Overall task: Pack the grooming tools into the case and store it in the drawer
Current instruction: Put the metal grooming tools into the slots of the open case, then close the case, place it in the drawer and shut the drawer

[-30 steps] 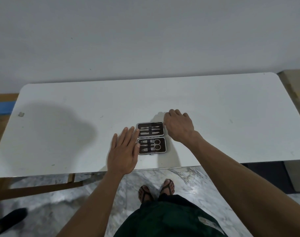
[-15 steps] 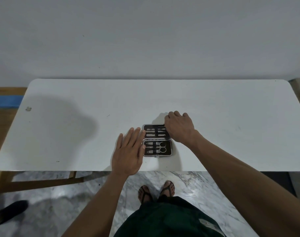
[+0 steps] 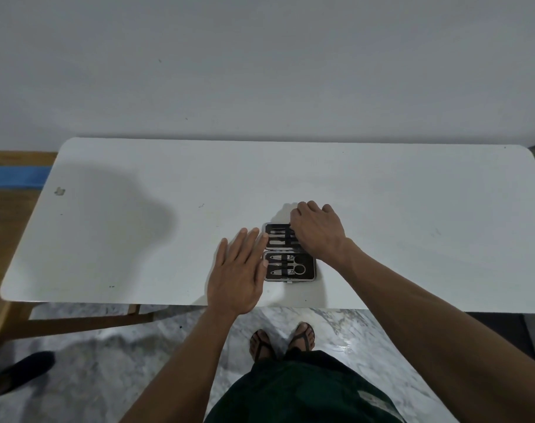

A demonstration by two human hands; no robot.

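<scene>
A small grooming case [image 3: 309,277] lies open flat on the white table [image 3: 138,239], near its front edge. Both dark halves hold metal tools [image 3: 286,265] in loops, among them scissors and clippers. My left hand [image 3: 237,274] lies flat, fingers spread, against the case's left side. My right hand [image 3: 316,230] rests over the right end of the far half, fingers curled down past the case's far edge. Whether those fingers grip the case is hidden. No drawer is in view.
A plain grey wall stands behind the table. Wooden floor and a blue strip [image 3: 14,178] show at the left. A marble floor, my sandalled feet [image 3: 283,338] and a dark shoe [image 3: 19,372] lie below the table's front edge.
The view has shifted, so the table appears straighter. My right hand has slid a little further over the far half of the case. My left hand stays beside it.
</scene>
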